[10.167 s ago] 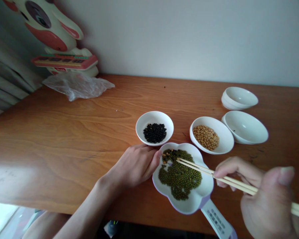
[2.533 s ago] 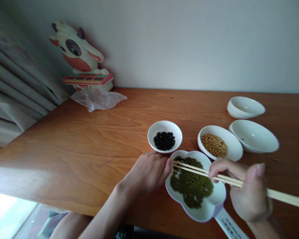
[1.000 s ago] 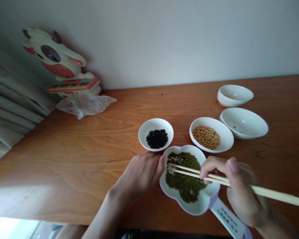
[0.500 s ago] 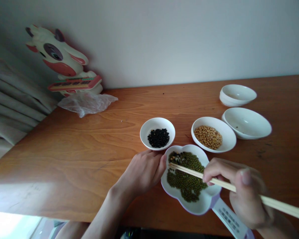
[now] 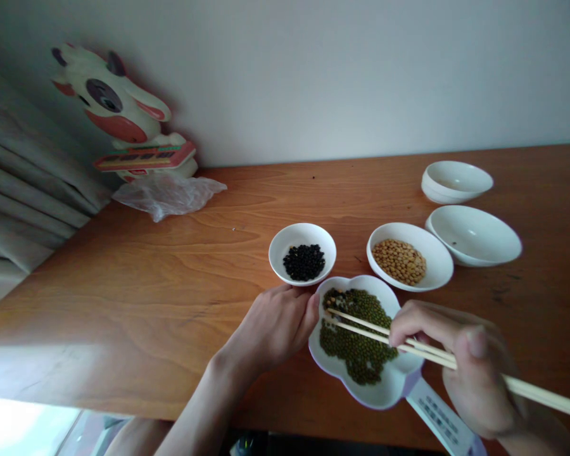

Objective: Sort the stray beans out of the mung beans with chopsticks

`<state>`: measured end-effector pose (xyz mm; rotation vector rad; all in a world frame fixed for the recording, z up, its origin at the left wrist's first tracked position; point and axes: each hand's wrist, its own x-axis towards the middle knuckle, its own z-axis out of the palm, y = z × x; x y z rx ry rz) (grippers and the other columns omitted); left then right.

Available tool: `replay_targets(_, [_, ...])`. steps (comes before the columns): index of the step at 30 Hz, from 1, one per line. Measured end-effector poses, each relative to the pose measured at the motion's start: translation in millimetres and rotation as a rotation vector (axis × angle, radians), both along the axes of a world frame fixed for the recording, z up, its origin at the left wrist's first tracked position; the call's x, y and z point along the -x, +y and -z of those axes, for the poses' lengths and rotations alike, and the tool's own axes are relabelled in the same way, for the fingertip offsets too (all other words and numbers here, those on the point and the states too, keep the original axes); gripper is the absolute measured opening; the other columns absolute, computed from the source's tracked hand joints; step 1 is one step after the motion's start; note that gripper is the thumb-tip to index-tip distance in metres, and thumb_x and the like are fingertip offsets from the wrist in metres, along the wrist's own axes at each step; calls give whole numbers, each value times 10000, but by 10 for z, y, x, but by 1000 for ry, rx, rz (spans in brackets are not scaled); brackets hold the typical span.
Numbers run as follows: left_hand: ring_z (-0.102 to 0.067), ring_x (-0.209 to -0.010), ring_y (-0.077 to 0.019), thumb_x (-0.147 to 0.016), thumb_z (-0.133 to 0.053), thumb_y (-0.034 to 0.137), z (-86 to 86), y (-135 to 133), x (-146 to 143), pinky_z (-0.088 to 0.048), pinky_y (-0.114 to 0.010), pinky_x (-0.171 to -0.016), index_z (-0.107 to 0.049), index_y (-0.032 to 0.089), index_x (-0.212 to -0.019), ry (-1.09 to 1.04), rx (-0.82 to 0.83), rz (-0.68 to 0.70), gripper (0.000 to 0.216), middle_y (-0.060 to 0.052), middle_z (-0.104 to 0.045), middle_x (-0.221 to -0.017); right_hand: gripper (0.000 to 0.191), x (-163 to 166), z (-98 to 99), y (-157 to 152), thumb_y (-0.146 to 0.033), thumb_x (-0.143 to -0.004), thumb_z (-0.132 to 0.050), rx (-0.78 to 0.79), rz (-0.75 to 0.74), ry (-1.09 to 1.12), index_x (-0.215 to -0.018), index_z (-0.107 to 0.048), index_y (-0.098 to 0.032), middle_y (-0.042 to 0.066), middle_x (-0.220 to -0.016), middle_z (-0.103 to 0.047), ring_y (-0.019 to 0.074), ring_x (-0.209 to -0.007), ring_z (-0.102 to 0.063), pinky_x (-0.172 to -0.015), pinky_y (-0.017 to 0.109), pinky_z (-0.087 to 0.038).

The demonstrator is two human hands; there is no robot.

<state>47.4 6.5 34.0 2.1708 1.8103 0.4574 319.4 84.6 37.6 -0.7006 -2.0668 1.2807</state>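
My right hand (image 5: 470, 361) is closed around a pair of light wooden chopsticks (image 5: 437, 356). Their tips are slightly apart, among the beans on the left side of a white, purple-rimmed, flower-shaped ladle (image 5: 384, 396). Green mung beans (image 5: 361, 342) cover much of its inside, with some black and yellowish beans at the upper left. My left hand (image 5: 280, 323) is closed at the ladle's left rim, thumb against the edge and other fingers mostly hidden. Just beyond it stands a white bowl (image 5: 278, 253) of black beans (image 5: 304, 262). Right of that, another white bowl (image 5: 439, 259) contains yellow soybeans (image 5: 399, 261).
Two more white bowls (image 5: 479, 234) (image 5: 456, 180) stand at the back right; the nearer has a small dark speck inside. A cow-shaped toy keyboard (image 5: 147, 158) and a crumpled clear plastic bag (image 5: 171, 196) are at the back left, near a grey curtain (image 5: 23, 202).
The chopstick tips have spread from close together to apart, still over the left part of the ladle. My left hand keeps its place at the rim. The view has shifted slightly.
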Motion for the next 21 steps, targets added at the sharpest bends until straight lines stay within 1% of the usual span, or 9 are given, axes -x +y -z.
replay_targets(3, [-768, -888, -251, -1176, -329, 289, 8, -10, 3, -627, -401, -784, -716, 167, -999, 9, -17, 5, 442, -98, -799, -981, 709, 19, -3, 1, -637, -1116, -171, 0, 6, 36, -846, -718, -274, 28, -721, -660, 200, -620, -587, -566, 343, -416])
replay_targets(7, [-763, -872, -236, -1177, -323, 281, 1, -15, 0, -631, -391, -802, -710, 167, -985, 18, -37, 15, 448, -92, -796, -955, 649, 55, -1, -7, -549, -1147, -228, -14, 18, 82, -843, -726, -267, 9, -721, -670, 171, -649, -624, -599, 311, -451])
replay_targets(11, [-767, -900, -237, -1175, -340, 278, -15, -9, -5, -639, -394, -823, -709, 168, -984, 17, -44, 14, 429, -92, -791, -962, 638, 92, 0, -24, -486, -1159, -263, -38, 74, 145, -811, -747, -258, 9, -707, -702, 160, -640, -660, -598, 303, -466])
replay_targets(15, [-769, -884, -229, -1174, -349, 269, -24, 1, -8, -643, -385, -821, -712, 170, -988, 11, -6, 8, 420, -86, -783, -948, 680, 126, -53, -49, -521, -1145, -292, -71, 149, 202, -726, -757, -255, 24, -646, -714, 175, -590, -660, -558, 323, -447])
replay_targets(18, [-767, -886, -224, -1170, -360, 256, -27, 2, -10, -645, -373, -819, -711, 173, -978, 18, -21, 7, 408, -86, -780, -949, 686, 121, -138, -73, -558, -1132, -306, -71, 164, 236, -748, -800, -278, 29, -645, -736, 193, -590, -668, -576, 346, -461])
replay_targets(20, [-762, -877, -220, -1167, -367, 247, -28, 0, -10, -645, -370, -821, -708, 179, -963, 19, -33, 7, 404, -83, -778, -943, 686, 47, -169, -79, -597, -1120, -307, -54, 175, 271, -784, -825, -299, 30, -635, -728, 203, -585, -659, -584, 362, -469])
replay_targets(21, [-760, -876, -219, -1167, -367, 245, -27, -1, -10, -644, -373, -828, -707, 182, -956, 13, -29, 6, 405, -81, -777, -948, 716, -26, -165, -74, -627, -1115, -274, -61, 192, 261, -792, -828, -309, 33, -638, -722, 211, -595, -659, -597, 372, -481])
